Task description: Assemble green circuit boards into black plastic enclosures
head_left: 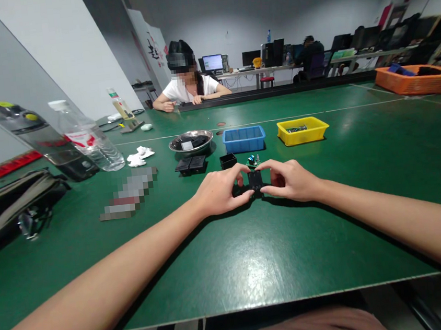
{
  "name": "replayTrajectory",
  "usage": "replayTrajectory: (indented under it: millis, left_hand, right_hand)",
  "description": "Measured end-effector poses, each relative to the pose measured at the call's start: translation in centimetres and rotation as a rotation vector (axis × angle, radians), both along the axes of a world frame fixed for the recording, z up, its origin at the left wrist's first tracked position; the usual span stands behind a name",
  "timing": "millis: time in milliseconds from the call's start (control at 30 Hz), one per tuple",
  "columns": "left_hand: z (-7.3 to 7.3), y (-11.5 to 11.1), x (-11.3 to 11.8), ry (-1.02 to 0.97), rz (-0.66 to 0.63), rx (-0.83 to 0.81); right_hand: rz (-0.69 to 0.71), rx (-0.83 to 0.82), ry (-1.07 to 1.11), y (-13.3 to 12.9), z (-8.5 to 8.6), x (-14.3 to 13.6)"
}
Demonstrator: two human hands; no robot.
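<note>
A small square black part point(255, 181) is held just above or on the green table point(229, 248), between my two hands. My left hand point(223, 190) pinches its left side with thumb and forefinger, and my right hand point(291, 179) pinches the right side the same way. Right behind the part lies a small green circuit board point(253, 160) with a blue component on it. To the left of the board stands an open black box point(228, 161), and farther left are black plastic pieces point(191, 165) side by side.
Behind my hands stand a metal bowl point(192, 151) of black parts, a blue bin point(244, 141) and a yellow bin point(303, 134). Bottles point(92, 141) and a bag point(12, 208) are at the left, an orange basket point(419, 84) far right. Another person point(188, 87) sits opposite.
</note>
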State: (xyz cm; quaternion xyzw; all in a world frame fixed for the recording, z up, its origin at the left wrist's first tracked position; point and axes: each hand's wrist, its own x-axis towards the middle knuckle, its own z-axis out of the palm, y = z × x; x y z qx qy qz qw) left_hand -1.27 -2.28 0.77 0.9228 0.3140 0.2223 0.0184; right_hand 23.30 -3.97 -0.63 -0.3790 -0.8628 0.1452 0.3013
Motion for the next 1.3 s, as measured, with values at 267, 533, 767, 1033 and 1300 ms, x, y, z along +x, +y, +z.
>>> replayTrajectory:
  millis: [267, 533, 767, 1033, 1300]
  left_hand:
    - [-0.2, 0.1, 0.0, -0.118, -0.047, 0.038]
    - [-0.2, -0.5, 0.6, -0.181, -0.074, 0.047]
    - [-0.4, -0.5, 0.9, -0.197, -0.101, 0.07]
    - [-0.4, 0.0, 0.7, -0.16, -0.174, 0.189]
    - [-0.2, 0.1, 0.4, -0.149, -0.146, 0.232]
  right_hand:
    - [-0.007, 0.023, -0.03, 0.1, 0.0, 0.0]
    - [-0.025, 0.026, -0.134, 0.0, 0.0, -0.8]
    - [0.017, -0.135, 0.02, -1.0, 0.0, -2.4]
    - [0.078, -0.659, 0.517, -1.1, 0.4, -2.8]
    - [0.0, -0.65, 0.533, -0.9, 0.8, -2.6]
